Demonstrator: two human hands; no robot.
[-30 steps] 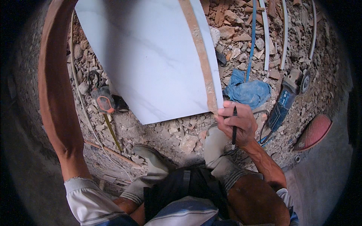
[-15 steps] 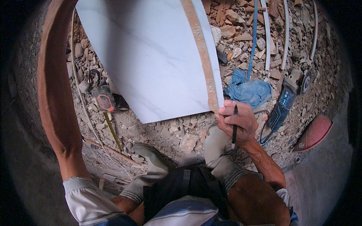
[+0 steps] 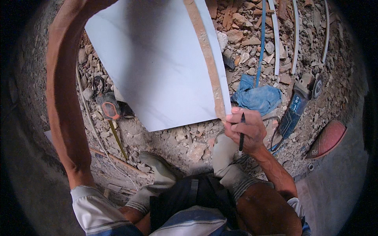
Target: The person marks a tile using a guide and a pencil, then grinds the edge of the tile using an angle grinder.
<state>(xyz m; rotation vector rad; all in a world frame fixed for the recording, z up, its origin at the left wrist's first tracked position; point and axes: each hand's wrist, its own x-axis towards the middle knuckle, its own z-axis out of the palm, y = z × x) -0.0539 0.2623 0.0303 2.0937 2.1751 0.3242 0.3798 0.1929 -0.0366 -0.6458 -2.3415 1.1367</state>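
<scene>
A white marbled tile (image 3: 149,70) lies on rubble, with a beige strip (image 3: 204,47) along its right side. My right hand (image 3: 246,128) is closed around a black marker (image 3: 241,141), held upright between the fingers, and its fingertips touch the lower end of the strip at the tile's corner. My left forearm stretches up the left side past the tile; my left hand is beyond the top edge, out of view.
An orange-grey tape measure (image 3: 110,107) and a pale cable lie left of the tile. Right of it are a blue cloth (image 3: 258,98), an angle grinder (image 3: 293,112), thin long strips (image 3: 295,39) and a red shoe (image 3: 327,139). My boots stand below the tile.
My left forearm has shifted rightward at its upper end. My right hand keeps its grip at the tile's corner, sitting very slightly further left in the picture.
</scene>
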